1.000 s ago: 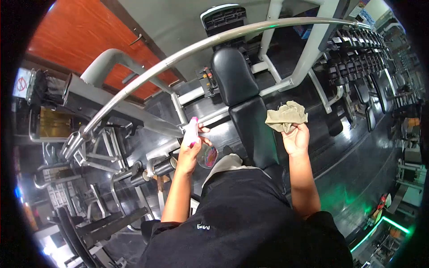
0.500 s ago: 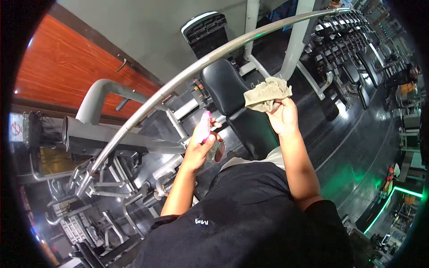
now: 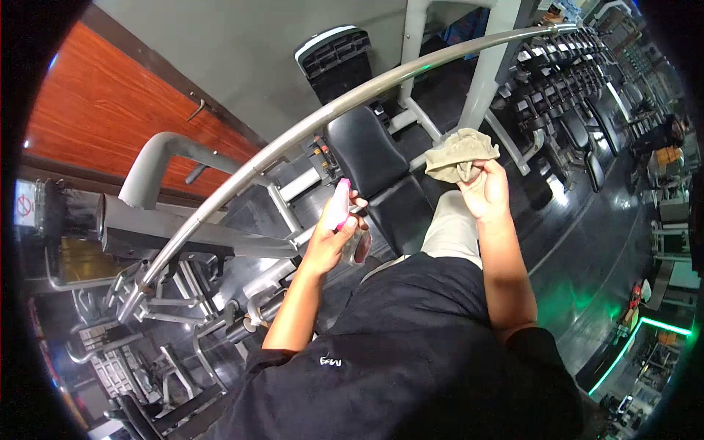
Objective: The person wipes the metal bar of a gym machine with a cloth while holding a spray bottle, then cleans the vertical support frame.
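My left hand [image 3: 327,242] is closed around a spray bottle [image 3: 339,207] with a white and pink head. Its see-through body hangs below my fingers, with something reddish showing in it. In my right hand [image 3: 488,192], a crumpled beige cloth [image 3: 460,155] with frayed edges is pinched between thumb and fingers. Both hands are raised in front of me, above a black padded bench [image 3: 367,150]. The cloth is just right of the bench, and the bottle is near its left side. Neither visibly touches the pads.
A long curved metal bar [image 3: 330,110] crosses the view beyond my hands. A grey machine frame [image 3: 158,165] stands at left before a wooden panel [image 3: 125,103]. Racks of dumbbells [image 3: 561,77] line the upper right. A person in dark clothes [image 3: 664,136] is at far right.
My right hand has shifted right with the cloth, whose folds have changed shape. My light-trousered leg shows more beside the bench. The left hand keeps its hold on the spray bottle.
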The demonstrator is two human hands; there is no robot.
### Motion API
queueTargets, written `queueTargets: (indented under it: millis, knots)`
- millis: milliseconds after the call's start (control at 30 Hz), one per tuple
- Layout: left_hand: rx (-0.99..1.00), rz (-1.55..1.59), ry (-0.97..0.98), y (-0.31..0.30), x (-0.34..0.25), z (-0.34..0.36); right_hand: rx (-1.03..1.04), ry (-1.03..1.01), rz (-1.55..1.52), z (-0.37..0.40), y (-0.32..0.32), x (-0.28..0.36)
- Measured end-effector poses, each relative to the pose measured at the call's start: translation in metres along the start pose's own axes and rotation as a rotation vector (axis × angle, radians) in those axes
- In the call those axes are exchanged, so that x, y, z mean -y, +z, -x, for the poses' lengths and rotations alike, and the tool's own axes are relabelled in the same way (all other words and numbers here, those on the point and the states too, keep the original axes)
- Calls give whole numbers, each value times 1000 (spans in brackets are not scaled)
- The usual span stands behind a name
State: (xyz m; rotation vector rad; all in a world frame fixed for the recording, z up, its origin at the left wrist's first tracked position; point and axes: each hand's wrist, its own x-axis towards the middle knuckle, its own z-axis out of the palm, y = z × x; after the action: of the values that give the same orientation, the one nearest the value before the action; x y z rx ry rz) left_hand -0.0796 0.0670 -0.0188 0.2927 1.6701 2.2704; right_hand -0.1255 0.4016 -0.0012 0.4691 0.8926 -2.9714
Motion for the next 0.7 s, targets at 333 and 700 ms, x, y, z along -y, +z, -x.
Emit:
queueTargets:
  millis: [333,700]
  knots:
    - [-115,15,126,131,30,-124,165,-32,35,-136,-15,106]
    - [-345,-61,177,341,63,-290,343,190,71,-284,-77,290]
